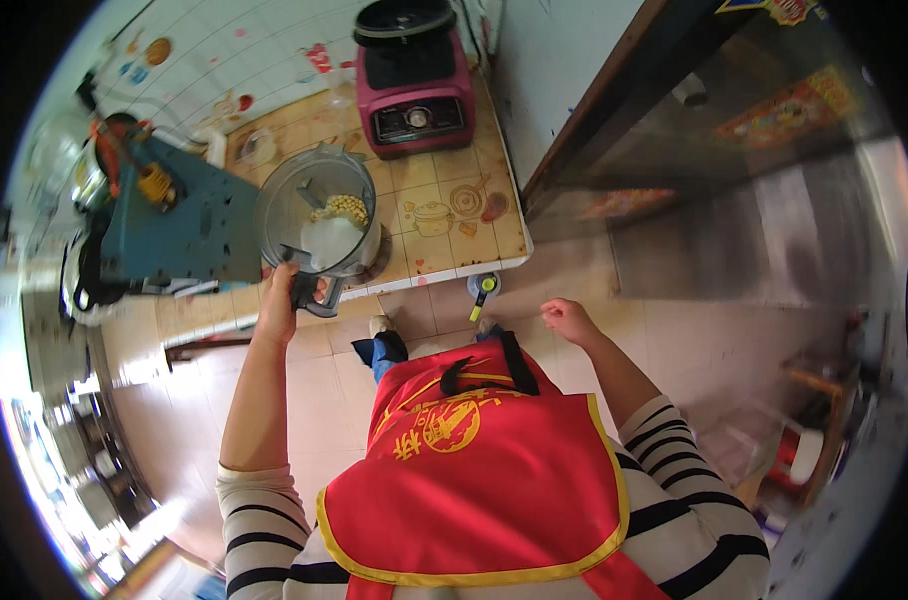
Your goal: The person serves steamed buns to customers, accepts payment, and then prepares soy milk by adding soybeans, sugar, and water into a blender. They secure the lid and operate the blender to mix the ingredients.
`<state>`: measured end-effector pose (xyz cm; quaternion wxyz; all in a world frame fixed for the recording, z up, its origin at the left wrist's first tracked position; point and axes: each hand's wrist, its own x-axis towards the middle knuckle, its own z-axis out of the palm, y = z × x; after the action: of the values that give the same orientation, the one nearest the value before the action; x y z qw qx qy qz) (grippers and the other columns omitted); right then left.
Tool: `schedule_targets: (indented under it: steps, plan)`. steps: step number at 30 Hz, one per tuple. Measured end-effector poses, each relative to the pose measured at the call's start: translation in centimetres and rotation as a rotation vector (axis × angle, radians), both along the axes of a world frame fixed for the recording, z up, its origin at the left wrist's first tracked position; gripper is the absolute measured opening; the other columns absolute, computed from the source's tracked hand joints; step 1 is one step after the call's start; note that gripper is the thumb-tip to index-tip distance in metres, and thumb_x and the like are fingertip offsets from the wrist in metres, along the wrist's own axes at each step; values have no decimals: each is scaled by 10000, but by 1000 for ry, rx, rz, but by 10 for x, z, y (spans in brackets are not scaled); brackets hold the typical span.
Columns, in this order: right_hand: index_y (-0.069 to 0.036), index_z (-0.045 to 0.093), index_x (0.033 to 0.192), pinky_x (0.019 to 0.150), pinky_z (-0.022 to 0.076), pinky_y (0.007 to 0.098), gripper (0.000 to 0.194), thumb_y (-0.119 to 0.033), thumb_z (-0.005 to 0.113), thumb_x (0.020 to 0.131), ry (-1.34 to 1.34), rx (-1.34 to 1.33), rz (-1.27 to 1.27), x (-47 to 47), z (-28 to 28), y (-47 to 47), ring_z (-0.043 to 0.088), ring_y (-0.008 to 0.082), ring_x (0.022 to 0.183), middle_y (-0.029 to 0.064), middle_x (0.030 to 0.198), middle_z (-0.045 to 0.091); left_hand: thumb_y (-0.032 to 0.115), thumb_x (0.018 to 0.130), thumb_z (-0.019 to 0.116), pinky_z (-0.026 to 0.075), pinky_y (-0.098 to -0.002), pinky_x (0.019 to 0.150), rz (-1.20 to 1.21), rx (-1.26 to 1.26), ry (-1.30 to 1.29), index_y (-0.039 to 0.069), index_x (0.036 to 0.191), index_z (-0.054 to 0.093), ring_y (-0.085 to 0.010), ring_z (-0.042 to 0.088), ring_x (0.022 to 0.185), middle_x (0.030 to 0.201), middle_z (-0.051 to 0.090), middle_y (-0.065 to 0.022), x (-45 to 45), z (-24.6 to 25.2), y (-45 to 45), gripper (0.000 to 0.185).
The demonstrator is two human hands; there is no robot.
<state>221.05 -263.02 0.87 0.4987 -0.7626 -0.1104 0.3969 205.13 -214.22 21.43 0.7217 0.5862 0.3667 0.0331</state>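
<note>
My left hand (280, 300) grips the dark handle of a clear blender jug (274, 187) at the counter's front edge. Inside the jug, pale yellow beans (347, 209), possibly soybeans, lie beside a white substance (326, 240) that I cannot identify. A blade or fin shows above them. My right hand (570, 319) hangs in the air over the floor, right of the counter, with its fingers curled and nothing visible in it. Farther back on the counter stands a pink blender base (416, 97) with a control knob and a black round top.
The tile-patterned counter (454, 251) ends at a white edge. A blue-grey metal stand (191, 217) with an orange and yellow tool (154, 184) rises at left. A small clear container (257, 148) sits behind the jug. A stainless steel cabinet (716, 247) stands at right.
</note>
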Motion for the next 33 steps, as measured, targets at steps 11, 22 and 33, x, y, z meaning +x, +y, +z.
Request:
schedule_targets:
  steps: [11,22,33]
  plan:
    - [-45,661,774,719,509,412,209,-248,656,728,-187,-776,302,-219,-129,29,631,297,758,154,794,650,348,879,422,524,-366,707,-46,-8,17,-19,1258,467,-247,632,779,1051,603,-141,0,-47,135,529]
    - [-49,430,1305,949,439,394,736,-429,661,718,25,-332,-424,-102,-361,313,520,316,1135,188,1239,528,549,794,425,517,-348,730,290,409,114,31,1194,522,-214,570,869,976,574,-102,1,-39,142,662]
    - [-128,629,1005,791,461,417,289,-302,527,797,-22,-356,-755,-72,-390,410,602,290,965,132,1010,642,495,839,411,500,-326,740,7,642,49,19,1067,552,-189,496,637,773,532,-99,4,-33,168,547]
